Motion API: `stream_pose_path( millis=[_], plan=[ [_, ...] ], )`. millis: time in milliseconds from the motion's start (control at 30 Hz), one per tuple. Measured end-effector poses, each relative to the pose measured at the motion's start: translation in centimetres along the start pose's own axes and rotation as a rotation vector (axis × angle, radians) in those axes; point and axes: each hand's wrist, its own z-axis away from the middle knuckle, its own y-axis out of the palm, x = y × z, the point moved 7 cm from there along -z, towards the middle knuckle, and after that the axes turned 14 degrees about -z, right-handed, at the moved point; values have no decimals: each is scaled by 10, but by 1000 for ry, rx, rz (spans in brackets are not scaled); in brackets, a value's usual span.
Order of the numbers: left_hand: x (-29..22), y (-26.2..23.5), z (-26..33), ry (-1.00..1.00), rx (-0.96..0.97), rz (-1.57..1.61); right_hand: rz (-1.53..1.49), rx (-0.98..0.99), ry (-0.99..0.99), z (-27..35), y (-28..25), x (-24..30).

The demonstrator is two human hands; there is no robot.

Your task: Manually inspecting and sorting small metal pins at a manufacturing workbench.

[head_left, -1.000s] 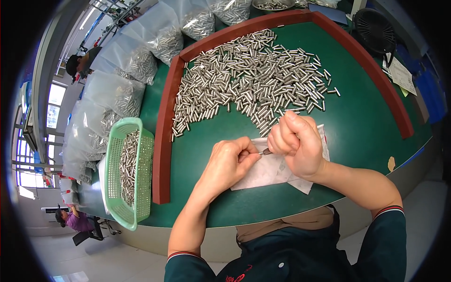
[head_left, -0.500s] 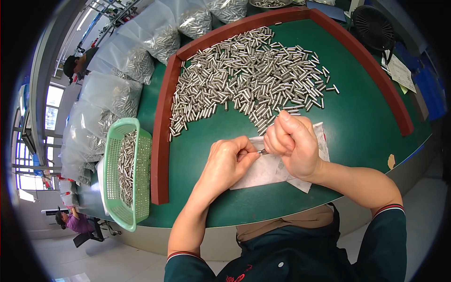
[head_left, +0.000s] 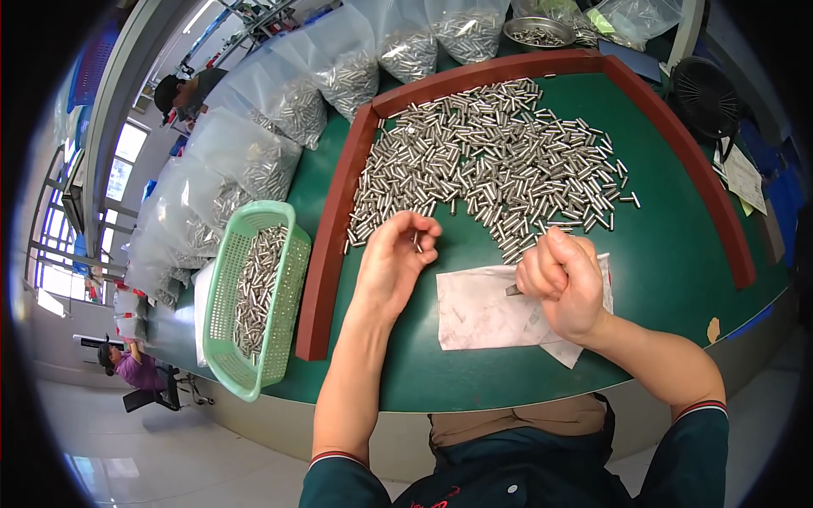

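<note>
Short shiny metal pins lie in a broad loose heap on the green tabletop. My left hand is raised at the heap's near left edge, its fingers curled round a single metal pin. Over a stained white cloth, my right hand is closed in a fist. A short grey piece sticks out from its left side; the rest is hidden in the fingers. The two hands are well apart.
A dark red raised rim borders the heap at left, back and right. Left of it stands a light green basket holding more pins. Pin-filled clear bags line the back left. A black fan stands at the right. Other people are at the far left.
My left hand has moved away from my right, up and leftward, with a pin in its fingers. My right hand stays closed over the cloth. The whole view has shifted slightly.
</note>
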Motion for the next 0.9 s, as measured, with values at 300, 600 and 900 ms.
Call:
stream_pose_path(
  millis=[300,600,900],
  plan=[
    [-27,22,-14,573,-440,-1386,61,3,15,-1,3,-1],
    [2,12,-12,121,57,-413,33,-25,32,1,2,0],
    [12,22,-6,-56,272,94,66,-61,20,-2,1,1]
  ],
)
